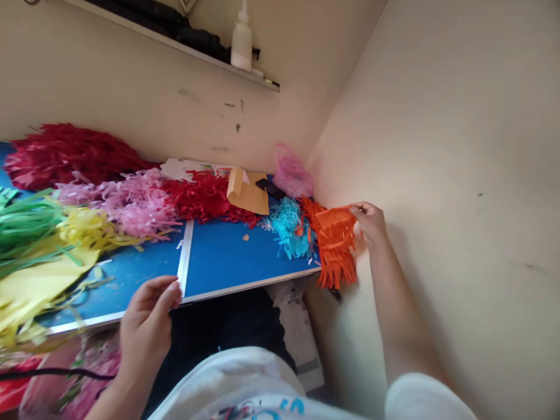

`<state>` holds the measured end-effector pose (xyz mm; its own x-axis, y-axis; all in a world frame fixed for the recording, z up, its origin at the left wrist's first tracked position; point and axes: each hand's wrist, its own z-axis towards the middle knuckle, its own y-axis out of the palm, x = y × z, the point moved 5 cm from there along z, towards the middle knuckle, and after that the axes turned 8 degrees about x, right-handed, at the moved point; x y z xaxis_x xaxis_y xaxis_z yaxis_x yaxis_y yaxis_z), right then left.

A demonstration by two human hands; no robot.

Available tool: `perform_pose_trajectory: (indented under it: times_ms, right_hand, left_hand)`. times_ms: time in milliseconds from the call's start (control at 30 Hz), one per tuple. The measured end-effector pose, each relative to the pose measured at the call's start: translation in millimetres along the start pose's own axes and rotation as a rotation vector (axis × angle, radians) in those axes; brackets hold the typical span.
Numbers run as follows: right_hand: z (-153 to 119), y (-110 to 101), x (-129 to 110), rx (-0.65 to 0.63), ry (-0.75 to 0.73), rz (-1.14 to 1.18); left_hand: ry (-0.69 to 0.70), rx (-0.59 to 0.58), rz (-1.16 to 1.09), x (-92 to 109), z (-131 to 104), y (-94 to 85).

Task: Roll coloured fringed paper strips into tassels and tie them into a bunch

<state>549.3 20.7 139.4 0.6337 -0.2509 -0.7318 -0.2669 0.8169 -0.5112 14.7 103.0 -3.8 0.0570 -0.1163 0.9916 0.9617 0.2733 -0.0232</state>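
At the table's right end, my right hand (371,221) pinches the upper edge of an orange fringed paper (335,230). Its cut strips hang over the table edge, beside the wall. A light-blue fringed paper bundle (291,227) lies just left of it, partly touching. My left hand (151,306) is over the front edge of the blue table (236,251), thumb pressed against curled fingers. Whether something small is between those fingertips I cannot make out.
Red (70,154), pink (131,201), yellow (87,227) and green (28,224) paper fringes cover the left side. A brown envelope (249,195), dark phone (270,189) and pink plastic bag (293,172) lie at the back. A glue bottle (242,41) stands on the wall shelf.
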Motion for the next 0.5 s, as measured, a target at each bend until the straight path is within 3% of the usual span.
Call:
perform_pose_trajectory:
  times_ms: [167, 267, 367, 500]
  right_hand:
    - [-78, 30, -60, 0.028, 0.044, 0.527]
    - [-142, 61, -75, -0.036, 0.144, 0.702]
    - [-193, 89, -73, -0.108, 0.310, 0.812]
    - [-225, 110, -59, -0.101, 0.449, 0.827]
  left_hand:
    - [0.058, -0.298, -0.144, 42, -17, 75.4]
    - [0.111, -0.394, -0.145, 51, -33, 108.0]
    - [0.016, -0.481, -0.209, 41, -43, 120.1]
    - [-0.132, -0.470, -0.253, 27, -42, 105.8]
